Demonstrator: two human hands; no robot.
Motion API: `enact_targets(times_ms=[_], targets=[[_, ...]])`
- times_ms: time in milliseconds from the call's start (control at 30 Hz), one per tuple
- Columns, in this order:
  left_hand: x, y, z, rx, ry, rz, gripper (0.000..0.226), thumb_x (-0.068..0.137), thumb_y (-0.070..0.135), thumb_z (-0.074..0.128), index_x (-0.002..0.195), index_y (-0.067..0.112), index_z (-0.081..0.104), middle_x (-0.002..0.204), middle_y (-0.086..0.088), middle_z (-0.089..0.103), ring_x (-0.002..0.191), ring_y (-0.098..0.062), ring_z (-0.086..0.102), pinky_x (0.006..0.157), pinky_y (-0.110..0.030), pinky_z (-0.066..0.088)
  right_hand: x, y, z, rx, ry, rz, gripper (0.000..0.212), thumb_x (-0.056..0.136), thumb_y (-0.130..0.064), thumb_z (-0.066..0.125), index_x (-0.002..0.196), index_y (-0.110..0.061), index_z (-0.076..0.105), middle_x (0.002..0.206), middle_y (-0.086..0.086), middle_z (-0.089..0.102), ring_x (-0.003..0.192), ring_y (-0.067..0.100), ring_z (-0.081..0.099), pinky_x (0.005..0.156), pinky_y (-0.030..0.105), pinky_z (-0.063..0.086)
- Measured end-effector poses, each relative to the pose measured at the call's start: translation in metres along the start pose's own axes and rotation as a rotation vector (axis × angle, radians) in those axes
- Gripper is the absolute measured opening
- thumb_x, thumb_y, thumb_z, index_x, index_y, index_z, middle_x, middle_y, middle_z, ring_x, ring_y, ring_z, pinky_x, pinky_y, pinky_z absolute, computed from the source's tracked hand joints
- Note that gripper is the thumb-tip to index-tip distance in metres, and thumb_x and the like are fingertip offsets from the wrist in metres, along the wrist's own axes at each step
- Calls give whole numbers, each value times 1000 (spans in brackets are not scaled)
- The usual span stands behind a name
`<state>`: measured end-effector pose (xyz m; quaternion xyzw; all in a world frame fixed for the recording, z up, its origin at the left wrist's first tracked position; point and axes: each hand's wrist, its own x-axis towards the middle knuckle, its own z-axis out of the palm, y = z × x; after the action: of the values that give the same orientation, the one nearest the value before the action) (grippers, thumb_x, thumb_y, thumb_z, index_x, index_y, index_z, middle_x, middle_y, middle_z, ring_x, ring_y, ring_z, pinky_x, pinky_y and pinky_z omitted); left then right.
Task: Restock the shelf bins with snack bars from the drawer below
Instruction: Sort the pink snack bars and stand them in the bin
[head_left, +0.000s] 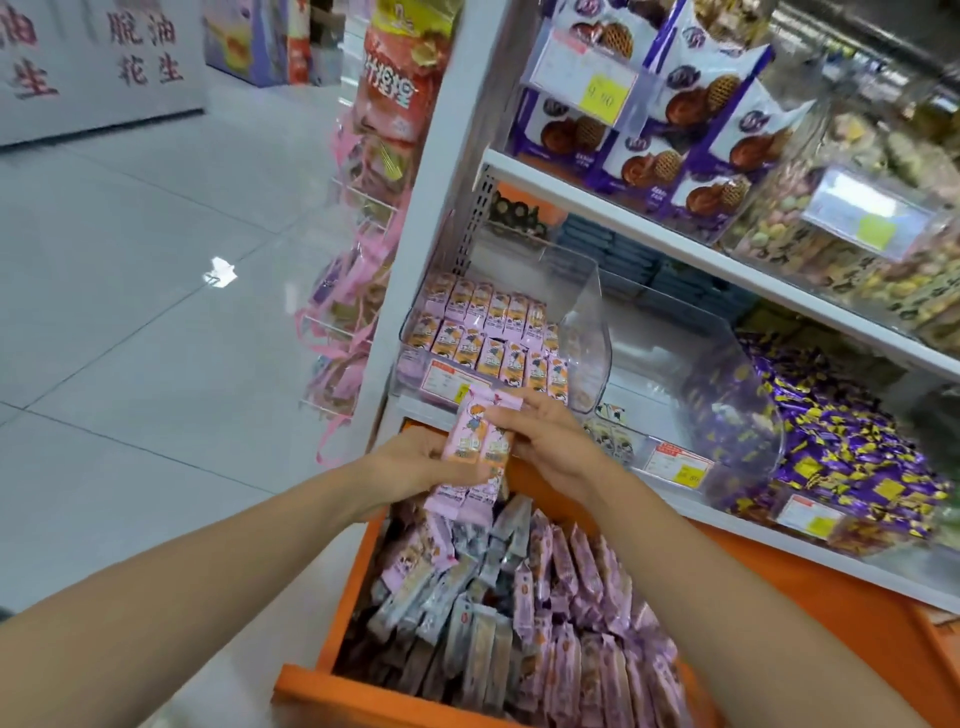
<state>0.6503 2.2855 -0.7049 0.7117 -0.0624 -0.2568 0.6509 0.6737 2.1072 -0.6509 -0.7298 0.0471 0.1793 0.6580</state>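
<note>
Left hand and right hand both have fingers clamped on a bundle of pink snack bars above the open drawer. Its long axis runs six to twelve, toward the matching bin just at twelve.

Clear bins on white shelf

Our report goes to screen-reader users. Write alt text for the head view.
The left hand and right hand hold a bunch of pink bars over an open orange drawer packed with bars, before a clear bin part-filled with the same bars. Beside it stand a nearly empty bin and purple candies.
</note>
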Motion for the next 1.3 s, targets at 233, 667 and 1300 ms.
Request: enact_targets(times_ms=[233, 667, 1300], targets=[[3, 16, -8, -82, 203, 95, 50, 77, 27, 82, 49, 13, 43, 47, 3, 31, 48, -14, 28, 51, -24, 21, -5, -4, 22, -94, 46, -38, 50, 77, -35, 80, 112, -15, 52, 104, 4, 66, 95, 7, 65, 89, 25, 52], [10, 74, -38, 719, 526, 393, 62, 83, 66, 57, 62, 11, 38, 63, -2, 41, 81, -23, 46, 68, -39, 36, 32, -46, -15, -362, 443, -124, 26, 91, -26, 67, 106, -4, 66, 100, 10, 67, 84, 19, 60, 79, 32, 50], [41, 39, -54, 791, 383, 404, 60, 73, 85, 17, 66, 27, 30, 73, 10, 37, 90, -14, 40, 94, -44, 30, 61, -49, -23, -884, 435, 124, 37, 82, -19, 70, 115, -18, 52, 105, 13, 67, 80, 24, 61, 57, 27, 42]])
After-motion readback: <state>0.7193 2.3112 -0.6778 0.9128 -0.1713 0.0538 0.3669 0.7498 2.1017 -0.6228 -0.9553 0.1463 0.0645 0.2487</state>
